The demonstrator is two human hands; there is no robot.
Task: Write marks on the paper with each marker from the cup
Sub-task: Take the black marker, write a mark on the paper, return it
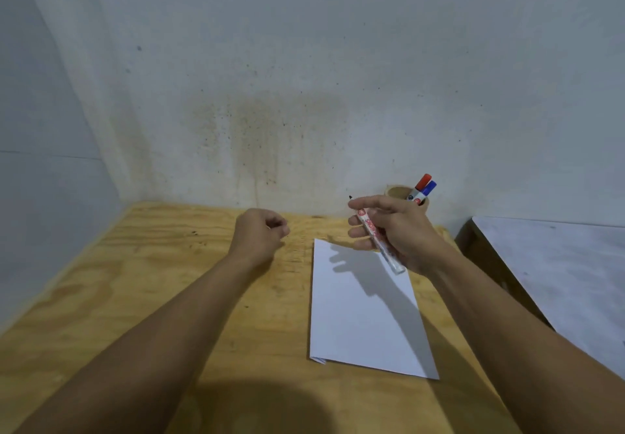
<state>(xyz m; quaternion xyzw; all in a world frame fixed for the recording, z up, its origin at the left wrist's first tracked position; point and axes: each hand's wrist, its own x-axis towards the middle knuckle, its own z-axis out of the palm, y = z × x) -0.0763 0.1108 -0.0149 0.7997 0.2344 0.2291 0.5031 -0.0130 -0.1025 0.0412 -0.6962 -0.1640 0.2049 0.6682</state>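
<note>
marker (376,234) in right hand (402,230) bears unreadable red lettering.

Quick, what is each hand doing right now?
Left hand: closed in a loose fist; whether it holds anything cannot be told.
Right hand: fingers closed around a white marker, above the paper.

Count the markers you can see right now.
3. One marker is in the right hand, over the paper's far end. A red-capped marker and a blue-capped marker stand in the cup. The cup may hide more.
</note>
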